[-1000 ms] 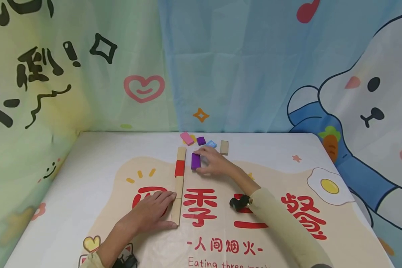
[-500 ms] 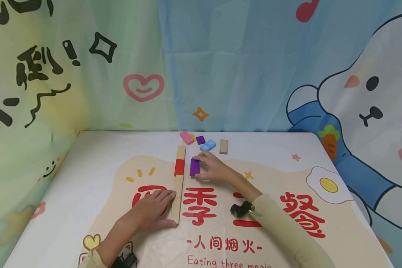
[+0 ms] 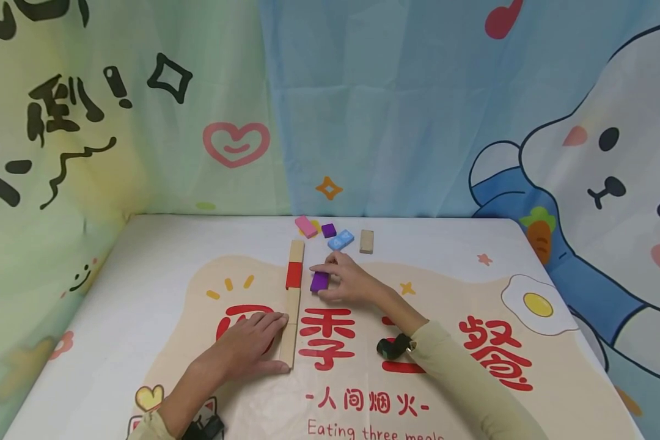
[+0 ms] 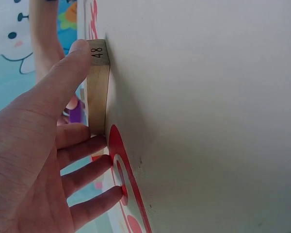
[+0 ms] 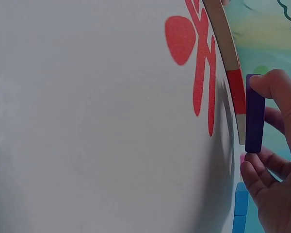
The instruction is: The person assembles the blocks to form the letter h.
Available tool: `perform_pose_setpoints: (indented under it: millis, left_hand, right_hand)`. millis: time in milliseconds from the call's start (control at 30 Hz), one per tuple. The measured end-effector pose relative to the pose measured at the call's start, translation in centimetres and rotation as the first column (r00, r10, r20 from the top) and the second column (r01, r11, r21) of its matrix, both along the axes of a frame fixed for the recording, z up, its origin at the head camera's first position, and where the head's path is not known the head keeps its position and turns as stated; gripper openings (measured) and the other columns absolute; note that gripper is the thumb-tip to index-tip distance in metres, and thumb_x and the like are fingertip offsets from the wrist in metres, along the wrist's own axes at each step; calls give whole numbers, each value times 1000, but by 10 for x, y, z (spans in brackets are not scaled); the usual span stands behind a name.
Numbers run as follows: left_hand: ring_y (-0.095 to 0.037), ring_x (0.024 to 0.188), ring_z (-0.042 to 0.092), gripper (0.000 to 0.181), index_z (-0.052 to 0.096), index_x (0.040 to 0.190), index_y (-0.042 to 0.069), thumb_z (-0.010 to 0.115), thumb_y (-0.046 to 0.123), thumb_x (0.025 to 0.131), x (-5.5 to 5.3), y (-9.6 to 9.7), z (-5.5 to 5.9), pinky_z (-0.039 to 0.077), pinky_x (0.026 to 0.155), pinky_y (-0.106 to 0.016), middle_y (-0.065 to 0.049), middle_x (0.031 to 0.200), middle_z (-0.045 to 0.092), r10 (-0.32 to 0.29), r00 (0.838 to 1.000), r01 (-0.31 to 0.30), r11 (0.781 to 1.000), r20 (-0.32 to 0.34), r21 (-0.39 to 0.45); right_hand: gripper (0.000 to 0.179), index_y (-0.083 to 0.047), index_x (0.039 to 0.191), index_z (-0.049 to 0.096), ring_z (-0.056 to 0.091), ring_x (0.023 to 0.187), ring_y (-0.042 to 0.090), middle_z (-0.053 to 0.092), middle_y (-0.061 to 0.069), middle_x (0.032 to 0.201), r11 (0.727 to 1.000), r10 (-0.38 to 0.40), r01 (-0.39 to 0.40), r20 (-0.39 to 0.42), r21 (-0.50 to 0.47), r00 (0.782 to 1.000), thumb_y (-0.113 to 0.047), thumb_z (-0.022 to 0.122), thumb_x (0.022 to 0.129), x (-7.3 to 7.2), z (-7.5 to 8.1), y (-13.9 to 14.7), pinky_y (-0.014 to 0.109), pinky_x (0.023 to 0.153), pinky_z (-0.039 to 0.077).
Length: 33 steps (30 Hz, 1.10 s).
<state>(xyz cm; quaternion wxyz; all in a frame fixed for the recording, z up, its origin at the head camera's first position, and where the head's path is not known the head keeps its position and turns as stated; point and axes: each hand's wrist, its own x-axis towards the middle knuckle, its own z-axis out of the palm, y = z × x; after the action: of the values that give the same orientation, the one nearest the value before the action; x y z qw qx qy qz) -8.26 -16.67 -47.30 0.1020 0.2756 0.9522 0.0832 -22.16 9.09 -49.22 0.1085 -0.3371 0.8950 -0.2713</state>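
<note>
A straight row of blocks runs away from me in the head view: plain wooden blocks, a red block (image 3: 294, 275) and a wooden block (image 3: 297, 251) at the far end. My left hand (image 3: 250, 345) holds the nearest wooden block (image 4: 98, 94), its thumb on the end marked 48 and its fingers along the left side. To the right of the row, my right hand (image 3: 352, 280) pinches a purple block (image 3: 319, 282) by its ends between thumb and fingers. One finger reaches out past the purple block toward the row.
Behind the right hand lie a blue block (image 3: 341, 240), a small purple block (image 3: 329, 230), a pink block (image 3: 306, 227) partly over a yellow piece, and a wooden block (image 3: 366, 242). A printed cloth (image 3: 451, 244) covers the table, and a curtain hangs at its back edge.
My right hand has drawn the purple block nearer to me, beside the row, and its visible face has become shorter. The blue block has come into full view. My left hand stays put.
</note>
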Motion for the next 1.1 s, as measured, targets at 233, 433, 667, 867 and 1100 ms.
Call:
perform_pose_setpoints:
  millis: [233, 433, 667, 867, 1100]
  left_hand:
    - [-23, 130, 48, 92, 42, 146, 12, 60, 72, 78, 0, 0, 0, 48, 103, -43, -4, 145, 49, -9, 1000, 9, 1000, -18, -11]
    - [-24, 129, 49, 91, 42, 146, 12, 61, 70, 79, 0, 0, 1, 49, 102, -43, -4, 144, 50, -12, 1000, 11, 1000, -23, -9]
    - [-24, 129, 49, 90, 42, 146, 12, 61, 69, 80, 0, 0, 0, 49, 103, -42, -4, 145, 49, -19, 999, 19, 1000, -30, -17]
    - [-23, 130, 49, 91, 42, 146, 12, 61, 70, 79, 0, 1, 0, 49, 102, -42, -4, 144, 50, -15, 999, 15, 1000, -28, -17]
    - [-23, 130, 48, 90, 42, 146, 11, 62, 68, 80, 0, 2, 3, 47, 104, -43, -4, 144, 49, -11, 1000, 11, 1000, -15, -12]
  right_hand:
    - [50, -21, 128, 62, 44, 110, 18, 49, 7, 119, 999, -35, 35, 23, -29, 999, -34, 75, 82, 0, 1, 1, 30, 84, 48]
    - [51, -20, 129, 61, 43, 116, 22, 48, 10, 125, 999, -39, 39, 20, -10, 999, -35, 75, 82, -2, 0, 1, 36, 91, 48]
    - [50, -17, 128, 62, 44, 121, 25, 50, 10, 129, 1000, -17, 16, -26, -11, 1000, -35, 75, 83, -4, 1, -1, 41, 97, 48]
    - [52, -17, 128, 61, 45, 123, 25, 51, 8, 132, 999, -33, 34, -18, 7, 999, -38, 75, 82, -2, 1, -4, 41, 98, 50]
    - [50, -17, 123, 63, 49, 116, 19, 55, 3, 130, 991, -97, 101, -55, 88, 994, -44, 73, 82, 0, -1, -8, 34, 93, 52]
